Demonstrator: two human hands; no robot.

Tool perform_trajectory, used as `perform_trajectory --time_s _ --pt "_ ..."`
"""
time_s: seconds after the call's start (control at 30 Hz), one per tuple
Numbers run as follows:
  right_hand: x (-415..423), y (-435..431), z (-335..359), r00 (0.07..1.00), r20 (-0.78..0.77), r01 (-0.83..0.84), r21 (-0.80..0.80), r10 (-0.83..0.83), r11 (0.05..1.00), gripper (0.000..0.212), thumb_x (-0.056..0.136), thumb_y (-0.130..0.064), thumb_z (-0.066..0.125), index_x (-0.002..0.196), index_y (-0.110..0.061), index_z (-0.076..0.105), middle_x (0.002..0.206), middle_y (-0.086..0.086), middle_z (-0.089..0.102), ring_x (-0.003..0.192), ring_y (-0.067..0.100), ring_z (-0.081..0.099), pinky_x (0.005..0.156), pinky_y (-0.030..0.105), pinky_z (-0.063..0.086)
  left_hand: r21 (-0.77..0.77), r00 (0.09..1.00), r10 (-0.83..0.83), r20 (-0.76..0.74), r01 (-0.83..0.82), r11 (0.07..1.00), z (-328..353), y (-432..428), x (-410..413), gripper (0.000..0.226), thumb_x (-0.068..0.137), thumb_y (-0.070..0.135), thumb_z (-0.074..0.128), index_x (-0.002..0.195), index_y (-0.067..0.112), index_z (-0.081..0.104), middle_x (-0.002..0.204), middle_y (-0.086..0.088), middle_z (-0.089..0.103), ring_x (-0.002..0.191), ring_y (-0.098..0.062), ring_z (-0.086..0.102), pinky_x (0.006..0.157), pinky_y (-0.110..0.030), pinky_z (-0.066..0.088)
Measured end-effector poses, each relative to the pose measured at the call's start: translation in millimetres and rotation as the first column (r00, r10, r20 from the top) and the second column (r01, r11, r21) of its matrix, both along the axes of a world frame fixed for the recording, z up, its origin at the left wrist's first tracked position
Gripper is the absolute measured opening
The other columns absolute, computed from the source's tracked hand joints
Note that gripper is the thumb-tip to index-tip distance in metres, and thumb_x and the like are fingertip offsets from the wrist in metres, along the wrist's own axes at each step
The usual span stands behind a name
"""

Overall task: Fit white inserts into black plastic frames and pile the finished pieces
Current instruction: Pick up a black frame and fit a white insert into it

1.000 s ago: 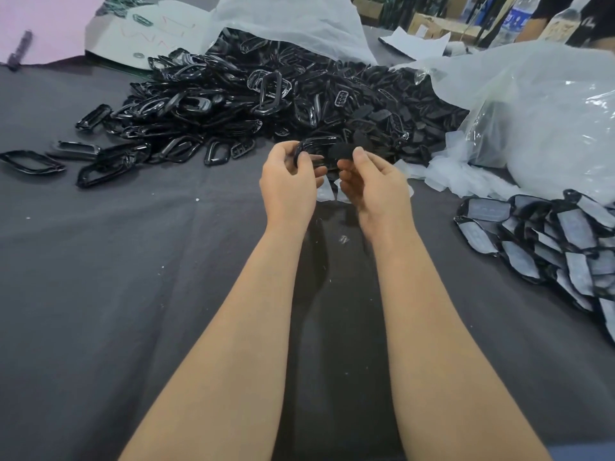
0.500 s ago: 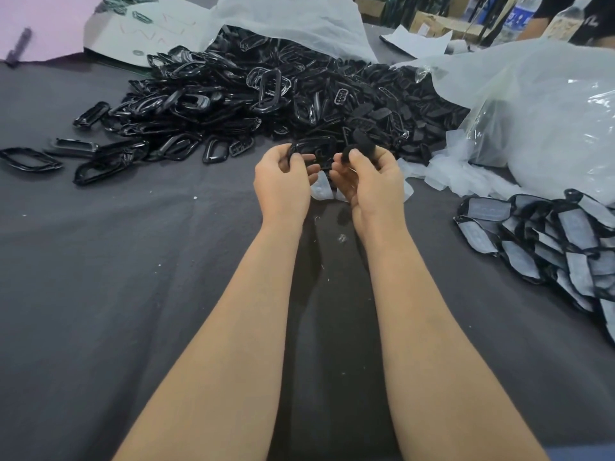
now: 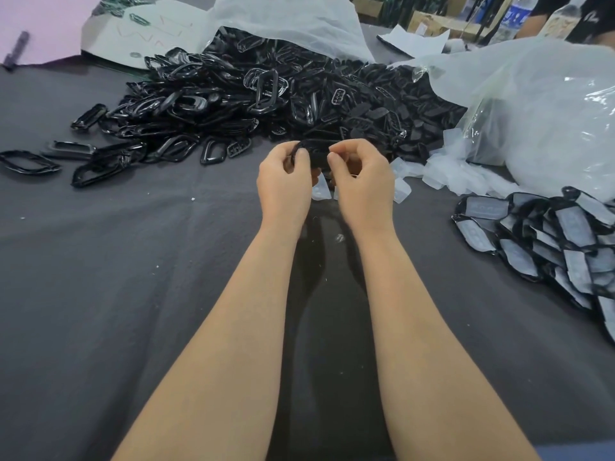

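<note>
While my left grip (image 3: 283, 184) and right grip (image 3: 364, 181) both pinch black frame (image 3: 314, 154) by rim: seems light, stiff, glossy-slippery; I hold ends.

No writing is legible; the blue label (image 3: 515, 15) on the bottle (image 3: 503, 34) far beyond the right hand (image 3: 364, 181) is too blurred.

My desk (image 3: 133, 294) is covered in matt grey cloth. The frames (image 3: 266, 94) heaped before me are glossy black plastic; the loose inserts (image 3: 449, 171) look frosted and translucent; the bag (image 3: 539, 111) is thin, shiny film.
</note>
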State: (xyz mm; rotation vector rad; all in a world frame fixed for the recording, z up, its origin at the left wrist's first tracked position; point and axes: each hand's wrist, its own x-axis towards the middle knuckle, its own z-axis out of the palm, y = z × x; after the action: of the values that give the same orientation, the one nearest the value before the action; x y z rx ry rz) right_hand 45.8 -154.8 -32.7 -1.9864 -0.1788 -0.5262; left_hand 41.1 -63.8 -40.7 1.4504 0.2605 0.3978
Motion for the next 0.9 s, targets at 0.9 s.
perform_trajectory --time_s 0.9 --pt "1 3 1 0.976 -0.199 0.133 0.231 -0.087 0.964 0.012 0.09 -0.011 0.062 0.098 -0.013 0.052 0.089 0.009 0.066 0.088 0.026 0.066 0.086 0.043 0.053 0.29 0.997 -0.013 0.082 -0.011 0.957 1 -1 -3 0.01 0.097 0.013 0.055 0.092 0.021 0.054 0.081 -0.006 0.07 0.067 -0.012 0.068 0.07 -0.03 0.058"
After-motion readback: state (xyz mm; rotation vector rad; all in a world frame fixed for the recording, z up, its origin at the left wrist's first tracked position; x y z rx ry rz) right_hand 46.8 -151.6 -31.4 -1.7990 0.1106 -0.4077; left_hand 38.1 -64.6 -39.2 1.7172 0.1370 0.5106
